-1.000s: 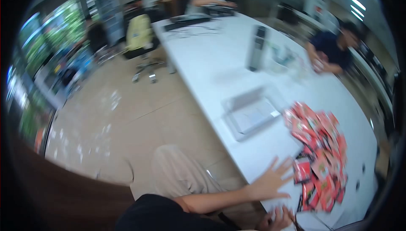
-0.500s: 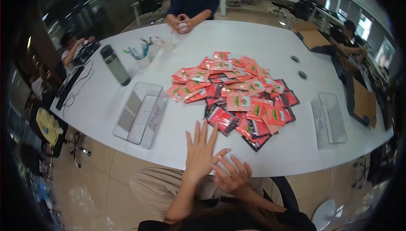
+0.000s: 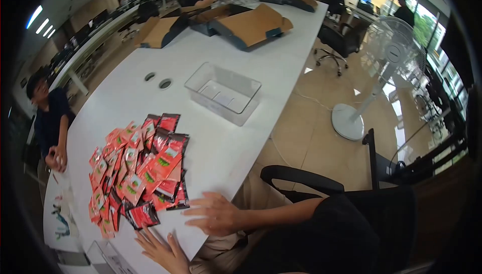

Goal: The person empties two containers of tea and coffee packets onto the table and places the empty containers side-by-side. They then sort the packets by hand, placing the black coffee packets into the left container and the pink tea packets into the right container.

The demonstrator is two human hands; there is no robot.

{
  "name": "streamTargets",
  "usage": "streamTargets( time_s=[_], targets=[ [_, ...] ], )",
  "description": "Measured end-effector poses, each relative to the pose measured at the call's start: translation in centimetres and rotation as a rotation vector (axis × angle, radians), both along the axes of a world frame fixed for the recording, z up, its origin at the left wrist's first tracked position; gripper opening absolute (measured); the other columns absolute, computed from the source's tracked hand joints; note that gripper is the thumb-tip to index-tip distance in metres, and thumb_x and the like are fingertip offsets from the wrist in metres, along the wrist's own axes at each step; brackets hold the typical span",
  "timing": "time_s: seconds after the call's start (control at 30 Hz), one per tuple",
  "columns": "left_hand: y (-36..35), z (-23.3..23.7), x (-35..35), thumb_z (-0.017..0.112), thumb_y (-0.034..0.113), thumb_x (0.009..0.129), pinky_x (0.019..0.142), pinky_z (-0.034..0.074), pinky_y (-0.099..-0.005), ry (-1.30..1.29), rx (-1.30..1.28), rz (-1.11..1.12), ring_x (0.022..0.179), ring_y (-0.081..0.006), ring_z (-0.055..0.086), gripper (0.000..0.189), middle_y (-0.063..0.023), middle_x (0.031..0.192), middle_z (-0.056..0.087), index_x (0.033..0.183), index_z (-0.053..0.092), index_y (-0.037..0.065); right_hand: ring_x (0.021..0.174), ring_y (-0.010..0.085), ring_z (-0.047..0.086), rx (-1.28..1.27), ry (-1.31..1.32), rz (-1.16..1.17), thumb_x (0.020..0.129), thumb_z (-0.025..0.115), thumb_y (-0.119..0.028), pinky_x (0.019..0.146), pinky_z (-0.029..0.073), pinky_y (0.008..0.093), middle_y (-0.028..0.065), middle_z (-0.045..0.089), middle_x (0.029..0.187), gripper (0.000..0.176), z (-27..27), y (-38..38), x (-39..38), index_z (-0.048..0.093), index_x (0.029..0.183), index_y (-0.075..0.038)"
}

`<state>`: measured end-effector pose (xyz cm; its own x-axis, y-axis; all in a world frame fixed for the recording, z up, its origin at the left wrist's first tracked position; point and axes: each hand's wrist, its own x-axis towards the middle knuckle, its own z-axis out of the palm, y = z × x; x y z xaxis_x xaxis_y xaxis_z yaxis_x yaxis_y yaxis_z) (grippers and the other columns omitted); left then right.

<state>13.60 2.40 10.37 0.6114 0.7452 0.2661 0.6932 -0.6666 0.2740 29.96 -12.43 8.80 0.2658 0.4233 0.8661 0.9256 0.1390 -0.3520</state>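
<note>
A heap of small red, pink and black packets (image 3: 133, 173) covers part of the white table. My left hand (image 3: 164, 252) is at the table's near edge with its fingers spread, its fingertips just below a dark red packet (image 3: 142, 216). To its right, my right hand (image 3: 217, 214) hovers or rests by the edge of the heap, somewhat blurred, its fingers stretched towards the packets. Nothing shows in either hand. Beyond the heap stands a clear plastic bin (image 3: 223, 93), and part of another clear bin (image 3: 108, 259) shows at the bottom left.
Opened cardboard boxes (image 3: 251, 25) lie at the table's far end. Two round cable holes (image 3: 165, 84) are in the tabletop. A person (image 3: 50, 118) sits at the left side. On the floor to the right are a white fan (image 3: 349, 122) and an office chair (image 3: 341, 40).
The view has swung to the right, so the heap now appears further left and the fan has come into sight. My hands have moved apart; before, they were close together.
</note>
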Motion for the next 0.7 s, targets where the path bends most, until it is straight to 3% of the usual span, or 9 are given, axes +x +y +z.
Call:
streamTargets(
  time_s=[0.07, 0.1, 0.2, 0.33, 0.47, 0.5, 0.6, 0.63, 0.7],
  targets=[
    [-0.5, 0.1, 0.4, 0.054, 0.059, 0.089, 0.109, 0.01, -0.069, -0.214, -0.008, -0.084, 0.143, -0.0466, 0.019, 0.075, -0.0288, 0.151, 0.028, 0.141, 0.046, 0.006, 0.122, 0.0274, 0.055, -0.06, 0.041, -0.157, 0.084, 0.064, -0.012, 0.105, 0.039, 0.0434, 0.0057, 0.062, 0.127, 0.035, 0.2, -0.9, 3.2, 0.063, 0.119, -0.013],
    [-0.7, 0.1, 1.0, 0.057, 0.048, 0.092, 0.11, 0.014, -0.0656, -0.317, 0.003, -0.163, 0.142, -0.0469, 0.021, 0.065, -0.0271, 0.151, 0.03, 0.141, 0.047, 0.006, 0.124, 0.0283, 0.053, -0.098, 0.078, -0.175, 0.085, 0.064, -0.014, 0.105, 0.039, 0.0434, 0.007, 0.06, 0.129, 0.035, 0.7, -1.3, 4.4, 0.062, 0.12, -0.012],
    [-3.5, 3.1, 5.5, 0.057, 0.044, 0.094, 0.111, 0.017, -0.0616, -0.426, -0.059, -0.48, 0.141, -0.0452, 0.023, 0.061, -0.0242, 0.152, 0.031, 0.141, 0.047, 0.007, 0.128, 0.0304, 0.048, -0.218, 0.135, -0.19, 0.088, 0.064, -0.021, 0.106, 0.038, 0.0436, 0.0109, 0.054, 0.136, 0.038, 1.8, -1.8, 6.4, 0.058, 0.124, -0.01],
    [-4.4, 3.6, 9.5, 0.056, 0.042, 0.094, 0.113, 0.016, -0.0598, -0.283, -0.062, -0.697, 0.141, -0.0448, 0.025, 0.058, -0.0217, 0.153, 0.03, 0.141, 0.048, 0.01, 0.134, 0.033, 0.042, -0.402, 0.027, -0.081, 0.09, 0.062, -0.028, 0.109, 0.036, 0.0442, 0.0162, 0.045, 0.142, 0.045, 0.7, -0.7, 8.9, 0.053, 0.129, -0.007],
    [-5.0, 2.2, 11.1, 0.051, 0.04, 0.094, 0.113, 0.011, -0.0629, -0.17, -0.104, -0.717, 0.146, -0.0416, 0.015, 0.07, -0.0201, 0.158, 0.02, 0.153, 0.027, 0.011, 0.14, 0.0346, 0.032, -0.5, 0.011, -0.06, 0.09, 0.06, -0.029, 0.115, 0.029, 0.0442, 0.019, 0.037, 0.147, 0.053, 0.1, -0.3, 10.3, 0.047, 0.137, -0.009],
    [-5.1, 1.7, 11.3, 0.052, 0.046, 0.093, 0.112, 0.01, -0.0645, -0.131, -0.125, -0.745, 0.146, -0.0429, 0.013, 0.076, -0.0201, 0.159, 0.017, 0.153, 0.026, 0.008, 0.143, 0.0349, 0.028, -0.525, 0.01, -0.071, 0.09, 0.059, -0.03, 0.116, 0.026, 0.0442, 0.02, 0.034, 0.15, 0.056, -0.1, -0.4, 10.5, 0.044, 0.14, -0.01],
    [-6.3, 1.0, 12.1, 0.058, 0.045, 0.092, 0.113, 0.016, -0.0613, -0.191, -0.137, -0.801, 0.142, -0.0468, 0.021, 0.067, -0.0245, 0.154, 0.027, 0.146, 0.04, 0.01, 0.146, 0.0352, 0.02, -0.651, 0.015, -0.122, 0.09, 0.056, -0.031, 0.119, 0.018, 0.0435, 0.0223, 0.024, 0.155, 0.067, 0.0, -0.5, 10.0, 0.032, 0.149, -0.012],
    [-6.3, 1.2, 12.1, 0.062, 0.043, 0.089, 0.112, 0.015, -0.0632, -0.117, -0.091, -0.807, 0.143, -0.0468, 0.019, 0.074, -0.0255, 0.155, 0.023, 0.15, 0.034, 0.011, 0.147, 0.0356, 0.016, -0.676, -0.016, -0.14, 0.087, 0.055, -0.034, 0.12, 0.014, 0.0439, 0.0237, 0.019, 0.156, 0.075, -0.1, -0.5, 10.3, 0.025, 0.153, -0.012],
    [-6.6, 1.5, 12.2, 0.063, 0.042, 0.089, 0.112, 0.014, -0.0645, -0.07, -0.069, -0.784, 0.144, -0.0469, 0.017, 0.076, -0.0255, 0.156, 0.02, 0.151, 0.031, 0.011, 0.146, 0.0376, 0.018, -0.665, 0.033, -0.076, 0.087, 0.055, -0.032, 0.119, 0.015, 0.0455, 0.0267, 0.022, 0.154, 0.072, 0.0, -0.7, 10.3, 0.03, 0.151, -0.01]
  ],
)
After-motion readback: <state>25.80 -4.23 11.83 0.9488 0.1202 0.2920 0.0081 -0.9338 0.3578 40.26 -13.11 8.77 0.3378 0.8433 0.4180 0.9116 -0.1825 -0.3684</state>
